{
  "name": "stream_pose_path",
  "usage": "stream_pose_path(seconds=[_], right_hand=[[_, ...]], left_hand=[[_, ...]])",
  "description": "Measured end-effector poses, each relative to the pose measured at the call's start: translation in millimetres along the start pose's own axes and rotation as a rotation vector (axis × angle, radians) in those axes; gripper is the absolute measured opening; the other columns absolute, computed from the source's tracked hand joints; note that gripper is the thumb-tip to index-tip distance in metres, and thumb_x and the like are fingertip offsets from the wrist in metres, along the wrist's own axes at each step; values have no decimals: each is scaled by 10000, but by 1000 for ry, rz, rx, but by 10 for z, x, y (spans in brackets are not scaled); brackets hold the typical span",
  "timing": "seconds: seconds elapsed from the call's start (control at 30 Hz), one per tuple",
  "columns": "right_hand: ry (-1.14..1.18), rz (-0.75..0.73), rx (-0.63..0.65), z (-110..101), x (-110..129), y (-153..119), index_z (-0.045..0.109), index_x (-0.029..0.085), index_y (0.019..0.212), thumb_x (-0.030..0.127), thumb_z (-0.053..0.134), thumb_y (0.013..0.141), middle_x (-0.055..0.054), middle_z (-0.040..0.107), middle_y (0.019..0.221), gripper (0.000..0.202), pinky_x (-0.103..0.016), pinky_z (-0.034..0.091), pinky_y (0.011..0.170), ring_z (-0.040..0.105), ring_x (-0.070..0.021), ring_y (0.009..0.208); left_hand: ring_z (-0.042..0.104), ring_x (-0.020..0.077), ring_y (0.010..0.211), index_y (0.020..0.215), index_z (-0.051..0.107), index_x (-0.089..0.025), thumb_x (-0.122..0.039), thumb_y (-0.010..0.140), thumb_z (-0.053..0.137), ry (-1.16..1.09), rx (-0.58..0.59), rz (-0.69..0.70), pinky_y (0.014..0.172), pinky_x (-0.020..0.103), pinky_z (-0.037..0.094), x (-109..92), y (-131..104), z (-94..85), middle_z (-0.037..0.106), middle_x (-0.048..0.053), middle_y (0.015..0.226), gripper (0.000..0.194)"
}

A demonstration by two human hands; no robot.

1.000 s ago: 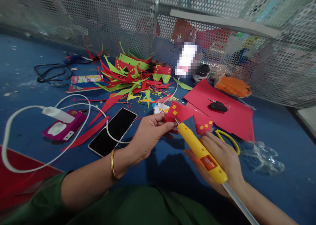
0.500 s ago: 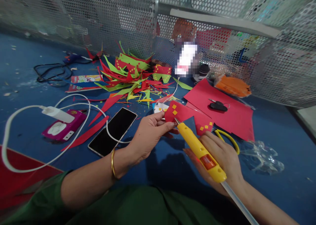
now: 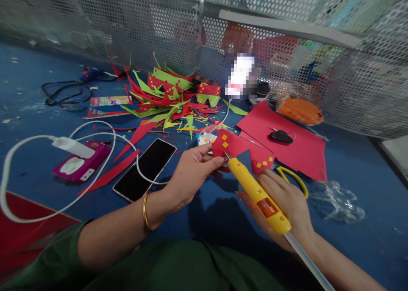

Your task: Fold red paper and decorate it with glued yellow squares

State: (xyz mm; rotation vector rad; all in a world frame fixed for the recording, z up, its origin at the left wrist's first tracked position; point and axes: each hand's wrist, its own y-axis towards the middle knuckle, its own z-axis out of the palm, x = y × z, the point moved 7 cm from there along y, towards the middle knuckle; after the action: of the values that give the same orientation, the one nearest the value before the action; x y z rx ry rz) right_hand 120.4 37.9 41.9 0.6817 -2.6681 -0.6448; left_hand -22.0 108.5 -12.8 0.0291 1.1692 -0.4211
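My left hand pinches the left end of a red paper piece that has a notch in its lower edge and small yellow squares stuck on it. In my right hand is a yellow glue gun with a clear glue stick coming out of its back. The metal nozzle points at the red piece's lower left part, close to my left fingertips; whether it touches the paper I cannot tell. Just beyond my left fingers sits a small white object, partly covered.
A black phone and a purple power socket with white cables lie left. Behind are coloured paper scraps and a lit, blurred screen. Red sheets, a black cutter, yellow-handled scissors and clear plastic lie right.
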Motion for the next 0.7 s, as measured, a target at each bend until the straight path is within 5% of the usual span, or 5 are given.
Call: stream_pose_path(seconds=[0.7], right_hand=[[4,6,3,2,-2,-4,497,213,727,328,601,941,13,499,657,264,-258,383,521,503,-126,561]], left_hand=[[710,109,708,1047,750,-197,-221,790,768,15,-8,10,608,177,528,1,1,-14,778,10,854,258]])
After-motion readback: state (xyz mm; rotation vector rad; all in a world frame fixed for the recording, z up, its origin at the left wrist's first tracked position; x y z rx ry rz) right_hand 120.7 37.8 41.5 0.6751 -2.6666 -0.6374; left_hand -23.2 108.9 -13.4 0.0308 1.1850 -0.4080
